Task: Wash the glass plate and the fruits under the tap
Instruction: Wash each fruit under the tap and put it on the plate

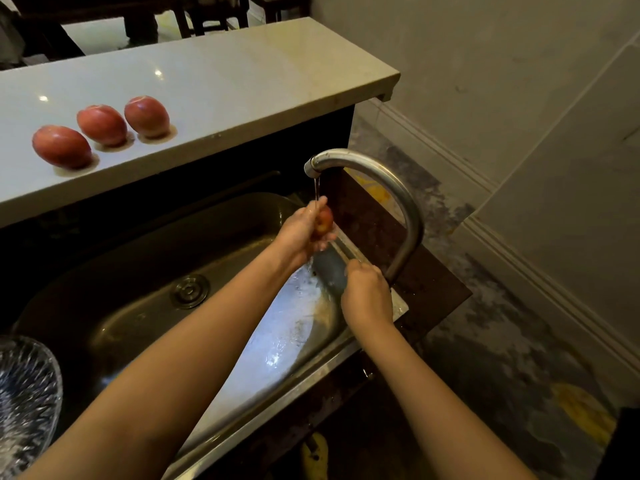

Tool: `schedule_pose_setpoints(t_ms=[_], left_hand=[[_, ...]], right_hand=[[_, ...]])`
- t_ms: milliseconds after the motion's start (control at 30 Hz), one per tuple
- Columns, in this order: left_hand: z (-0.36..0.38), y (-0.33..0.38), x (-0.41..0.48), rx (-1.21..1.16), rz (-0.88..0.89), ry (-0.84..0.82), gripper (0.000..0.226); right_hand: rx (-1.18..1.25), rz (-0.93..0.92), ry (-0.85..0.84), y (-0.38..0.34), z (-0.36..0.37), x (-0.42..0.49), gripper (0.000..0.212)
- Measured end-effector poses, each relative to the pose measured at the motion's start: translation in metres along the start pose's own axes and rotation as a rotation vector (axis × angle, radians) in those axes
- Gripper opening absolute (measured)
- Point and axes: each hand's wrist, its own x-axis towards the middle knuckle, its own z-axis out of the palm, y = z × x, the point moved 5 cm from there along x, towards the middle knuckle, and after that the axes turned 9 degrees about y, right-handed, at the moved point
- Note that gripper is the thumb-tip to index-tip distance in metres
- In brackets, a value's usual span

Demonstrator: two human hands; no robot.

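Note:
My left hand (300,233) holds a small red fruit (324,221) under a thin stream of water from the curved metal tap (388,183). My right hand (366,293) is closed around the tap's handle at the base of the spout, which it hides. Three wet red fruits (62,146), (102,124), (147,116) lie in a row on the white counter (225,84) behind the sink. The ribbed glass plate (24,396) sits at the lower left edge, partly cut off by the frame.
A steel sink (145,271) with a round drain (189,291) lies below my arms. A dark ledge (429,282) carries the tap on the right. Past it the tiled floor (512,348) and a wall drop away. Chairs stand behind the counter.

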Motion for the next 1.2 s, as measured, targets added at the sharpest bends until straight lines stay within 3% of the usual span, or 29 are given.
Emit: schedule_pose_setpoints(t_ms=[167, 300, 533, 633, 833, 967, 1200], left_hand=[[-0.008, 0.002, -0.002, 0.366, 0.11, 0.082, 0.057], [-0.006, 0.002, -0.006, 0.477, 0.176, 0.071, 0.039], [-0.015, 0.008, -0.016, 0.663, 0.221, 0.048, 0.047], [-0.031, 0.02, -0.024, 0.747, 0.283, 0.099, 0.05], [-0.095, 0.052, -0.05, 0.761, 0.353, 0.143, 0.054], [-0.144, 0.064, -0.076, 0.754, 0.379, 0.279, 0.062], [-0.257, 0.069, -0.14, 0.757, 0.353, 0.619, 0.054]], right_hand=[[-0.071, -0.042, -0.042, -0.008, -0.005, -0.001, 0.023], [-0.147, -0.07, -0.09, -0.013, -0.006, -0.002, 0.023], [-0.191, -0.126, -0.122, -0.022, -0.015, 0.016, 0.022], [-0.059, -0.189, -0.14, -0.04, -0.011, 0.03, 0.038], [0.469, -0.246, -0.336, -0.082, 0.007, 0.049, 0.066], [0.576, -0.456, -0.387, -0.134, 0.021, 0.038, 0.062], [0.613, -0.727, -0.567, -0.249, 0.054, -0.004, 0.056]])
